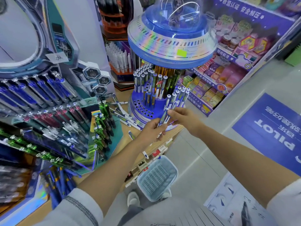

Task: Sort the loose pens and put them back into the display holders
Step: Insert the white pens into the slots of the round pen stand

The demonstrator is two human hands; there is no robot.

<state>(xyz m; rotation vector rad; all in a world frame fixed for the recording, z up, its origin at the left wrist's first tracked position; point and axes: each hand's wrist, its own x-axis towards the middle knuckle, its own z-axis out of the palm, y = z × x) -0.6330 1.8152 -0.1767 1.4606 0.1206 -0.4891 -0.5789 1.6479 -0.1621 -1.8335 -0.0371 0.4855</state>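
Wooden shop counter: left hand grips bundle of blue-and-white plastic pens; right hand pinches one pen's top, beside round blue perforated display holder.

Lighting was bright, even and cool, shadows faint; rainbow glare lay on the carousel canopy, edges bowed by the wide lens, left pen racks motion-blurred.

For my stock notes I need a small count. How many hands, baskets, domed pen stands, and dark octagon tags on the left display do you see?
Hands: 2 (left hand, right hand)
Basket: 1
Domed stand: 1
Octagon tags: 3
Total: 7
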